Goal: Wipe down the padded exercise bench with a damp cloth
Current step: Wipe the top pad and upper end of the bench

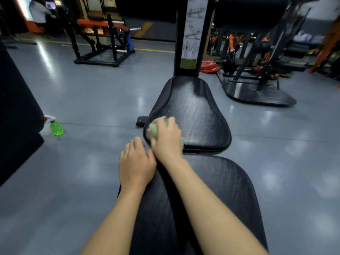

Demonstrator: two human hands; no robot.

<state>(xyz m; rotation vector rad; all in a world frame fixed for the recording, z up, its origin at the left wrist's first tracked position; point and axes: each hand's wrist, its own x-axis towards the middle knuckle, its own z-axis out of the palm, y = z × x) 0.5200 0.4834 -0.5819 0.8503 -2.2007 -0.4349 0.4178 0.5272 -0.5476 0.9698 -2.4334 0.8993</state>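
2 hands meet at the black seat pad (193,111): the right hand (168,138) grips a balled pale-green cloth (153,129) on its near-left corner, and the left hand (136,164) rests beside that corner, loosely curled and holding nothing. A spray bottle (56,127) of green liquid stands well left of the pad.

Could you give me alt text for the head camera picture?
A person's right hand presses a pale green cloth onto a black padded bench seat, while the left hand rests on the nearer pad. A green spray bottle sits on the gym floor.
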